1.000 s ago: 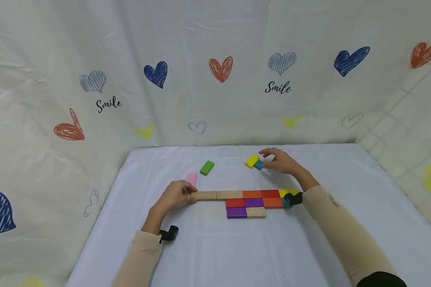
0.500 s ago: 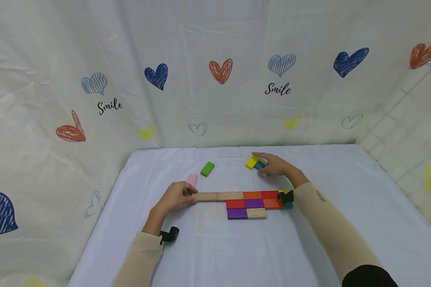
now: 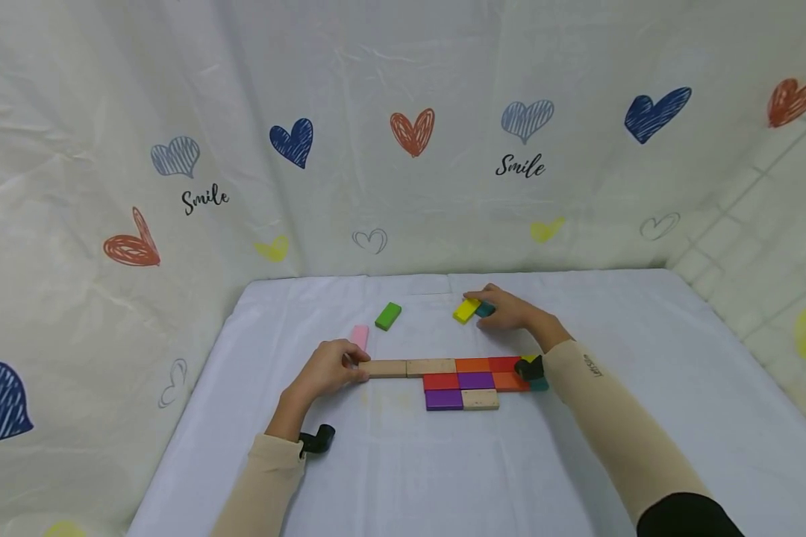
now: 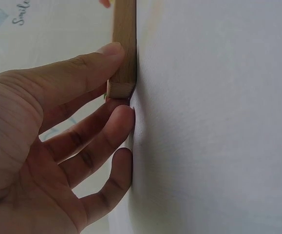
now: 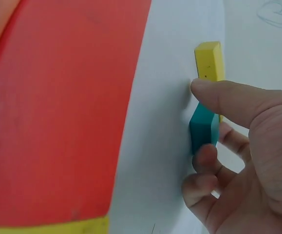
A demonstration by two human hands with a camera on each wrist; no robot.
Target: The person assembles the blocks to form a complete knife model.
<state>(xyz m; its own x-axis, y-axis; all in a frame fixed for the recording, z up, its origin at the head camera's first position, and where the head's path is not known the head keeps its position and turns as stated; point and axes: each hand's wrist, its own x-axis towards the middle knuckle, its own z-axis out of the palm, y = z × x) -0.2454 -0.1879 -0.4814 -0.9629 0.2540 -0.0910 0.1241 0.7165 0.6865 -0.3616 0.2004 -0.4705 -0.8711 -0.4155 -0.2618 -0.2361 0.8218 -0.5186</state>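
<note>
My left hand (image 3: 330,365) pinches the left end of a plain wooden block (image 3: 384,368); in the left wrist view the thumb lies on the block's near side, with the other fingers curled below its end. This block lies at the left end of a flat row of coloured and plain blocks. At the back of the table, my right hand (image 3: 508,309) has thumb and forefinger at a yellow block (image 3: 466,311), gripping it. A teal block (image 5: 204,127) lies against the yellow one, between thumb and lower fingers. The far fingertips are partly hidden.
A pink block (image 3: 359,335) lies just behind the left hand, and a green block (image 3: 388,316) farther back. The row includes a red block (image 3: 440,381) and a purple block (image 3: 444,400). A patterned curtain (image 3: 443,194) stands behind the white-covered table (image 3: 403,477).
My right hand has come left and closed at the yellow block, which has shifted slightly left and toward me, turning a little. My left hand stays at the wooden block.
</note>
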